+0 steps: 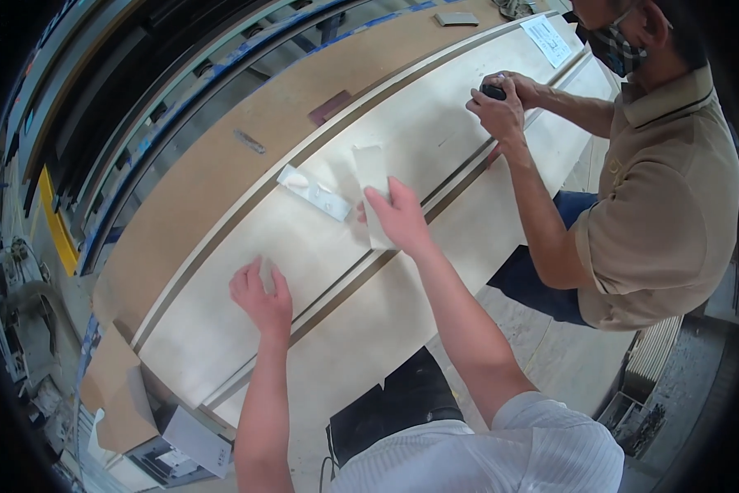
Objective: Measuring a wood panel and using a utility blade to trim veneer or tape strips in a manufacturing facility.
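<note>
My right hand [396, 215] grips a pale, flat, narrow strip [371, 164], thumb on its upper face and fingers beneath. The strip is tilted over a long pale panel [213, 308]. My left hand [263, 300] hovers low over the left part of that panel, fingers bent and thumb apart; nothing shows clearly between them. Between my hands and a little farther off, a small clear plastic packet [314, 194] with whitish contents lies on the panel, close to the strip.
On my right, a co-worker [665, 189] holds a small black object [494, 92] over the panel. A second panel [353, 337] lies nearer me. Beyond is a brown board [172, 205] bearing a reddish block [330, 108]. An opened carton [152, 411] stands lower left; a labelled sheet [545, 41] lies far right.
</note>
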Demonstrator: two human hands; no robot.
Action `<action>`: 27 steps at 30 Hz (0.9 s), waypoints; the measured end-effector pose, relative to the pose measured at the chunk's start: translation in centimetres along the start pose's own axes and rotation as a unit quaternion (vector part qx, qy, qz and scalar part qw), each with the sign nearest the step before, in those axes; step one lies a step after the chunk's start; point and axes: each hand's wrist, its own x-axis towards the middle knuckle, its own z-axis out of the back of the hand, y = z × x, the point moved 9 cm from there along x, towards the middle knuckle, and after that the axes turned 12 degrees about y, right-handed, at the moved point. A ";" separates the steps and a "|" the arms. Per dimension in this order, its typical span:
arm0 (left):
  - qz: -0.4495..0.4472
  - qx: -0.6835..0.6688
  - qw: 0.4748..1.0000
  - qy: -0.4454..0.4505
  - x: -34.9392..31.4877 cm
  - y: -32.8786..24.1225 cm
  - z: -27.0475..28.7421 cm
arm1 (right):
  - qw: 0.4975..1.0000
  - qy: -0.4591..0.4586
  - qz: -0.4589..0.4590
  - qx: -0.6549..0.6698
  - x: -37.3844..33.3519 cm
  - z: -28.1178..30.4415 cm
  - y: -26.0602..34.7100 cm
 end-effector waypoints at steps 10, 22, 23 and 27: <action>0.146 -0.588 0.775 0.180 -1.5 -8.8 0.3 | 0.972 0.198 0.005 0.127 -11.7 -6.5 2.0; 0.157 -0.650 0.718 0.193 -2.3 -8.2 3.7 | 0.950 0.272 -0.037 0.146 -16.1 -9.6 2.1; 0.175 -0.638 0.724 0.195 -2.6 -7.8 3.5 | 0.950 0.272 -0.041 0.147 -16.0 -9.4 1.9; 0.223 -0.637 0.720 0.163 -2.7 -6.7 3.8 | 0.941 0.293 -0.053 0.163 -16.1 -9.3 1.3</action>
